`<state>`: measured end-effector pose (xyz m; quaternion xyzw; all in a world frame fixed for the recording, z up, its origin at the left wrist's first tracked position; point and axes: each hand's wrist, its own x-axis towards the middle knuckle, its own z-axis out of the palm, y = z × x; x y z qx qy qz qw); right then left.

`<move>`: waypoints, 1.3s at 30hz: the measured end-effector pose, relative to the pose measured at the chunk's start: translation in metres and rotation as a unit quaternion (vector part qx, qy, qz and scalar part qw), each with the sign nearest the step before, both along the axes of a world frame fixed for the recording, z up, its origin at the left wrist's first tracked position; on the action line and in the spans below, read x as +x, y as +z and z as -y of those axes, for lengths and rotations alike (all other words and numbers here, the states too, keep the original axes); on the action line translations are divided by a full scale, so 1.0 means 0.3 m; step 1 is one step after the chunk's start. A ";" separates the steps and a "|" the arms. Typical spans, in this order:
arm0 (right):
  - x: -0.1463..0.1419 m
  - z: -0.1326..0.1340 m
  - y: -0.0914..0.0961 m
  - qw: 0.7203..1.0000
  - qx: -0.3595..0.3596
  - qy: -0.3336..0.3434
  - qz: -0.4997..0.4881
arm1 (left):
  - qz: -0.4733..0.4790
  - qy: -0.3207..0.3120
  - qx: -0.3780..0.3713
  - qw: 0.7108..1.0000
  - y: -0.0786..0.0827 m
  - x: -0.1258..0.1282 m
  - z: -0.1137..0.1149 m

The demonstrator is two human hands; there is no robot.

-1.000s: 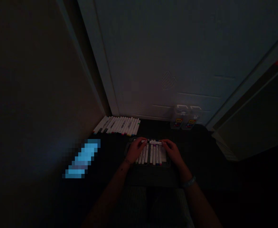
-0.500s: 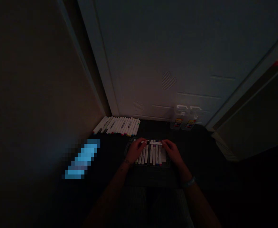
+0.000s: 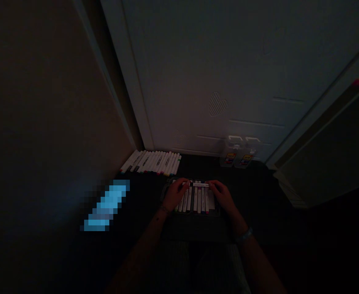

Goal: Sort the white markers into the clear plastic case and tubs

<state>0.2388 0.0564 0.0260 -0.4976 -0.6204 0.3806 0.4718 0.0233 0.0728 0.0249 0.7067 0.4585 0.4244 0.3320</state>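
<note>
Between my hands a white marker (image 3: 200,185) lies crosswise above an open case (image 3: 193,213) with several markers (image 3: 199,201) standing in rows in its two halves. The fingers of my left hand (image 3: 176,194) are closed at the marker's dark left end. My right hand (image 3: 222,194) pinches its right end. A pale flat patch (image 3: 211,201) shows in the right half, beside my right fingers. My left hand covers part of the case's left half. The scene is very dim, so fine details are lost.
Several white markers (image 3: 155,162) lie in a row at the back left of the dark table (image 3: 253,212). Two clear plastic cases (image 3: 230,152) with handles and bright labels stand at the back right against a white panel (image 3: 179,81). A blurred bright blue patch (image 3: 107,206) shows at left.
Both hands keep almost the same place, with the marker still held crosswise between them. The picture has become a little darker.
</note>
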 end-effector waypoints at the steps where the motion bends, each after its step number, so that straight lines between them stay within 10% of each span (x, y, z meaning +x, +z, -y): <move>1: 0.000 0.000 -0.001 1.000 0.002 -0.002 0.000 | -0.002 0.001 0.000 1.000 0.000 0.000 0.000; 39: -0.004 0.022 0.014 0.997 0.037 0.062 0.016 | 0.003 -0.020 -0.007 1.000 0.012 -0.004 0.008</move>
